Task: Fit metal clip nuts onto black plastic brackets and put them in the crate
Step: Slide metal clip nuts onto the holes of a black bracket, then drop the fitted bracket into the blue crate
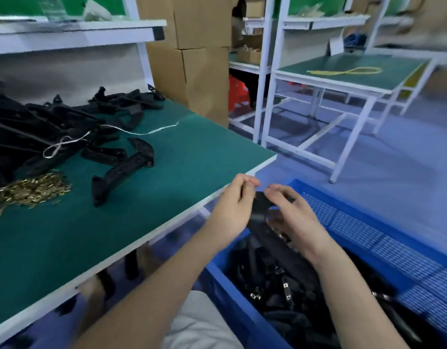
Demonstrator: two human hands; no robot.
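Both hands meet over the blue crate, which sits on the floor at about 5 o'clock in the view, just off the corner of the green surface. The left grip is curled tight, its fingertips pinching the upper end of a black bracket. The right grip is curled round the same bracket from the 3 o'clock side, thumb and fingers closed on it. The bracket is held between the two, above the crate's near end; motion blur hides whether a clip nut sits on it.

Below the hands the crate holds a heap of finished brackets, with small metal clips glinting on several of them.

On the surface, at 9 o'clock, lies a big tangled pile of bare brackets with a white string looped across it. One loose bracket lies apart from the pile at its 4 o'clock side. A heap of brass-coloured clip nuts lies at the pile's 6 o'clock edge, well apart from the hands.

At 12 o'clock stand stacked cardboard boxes, and at 2 o'clock a second table carries a yellow cord
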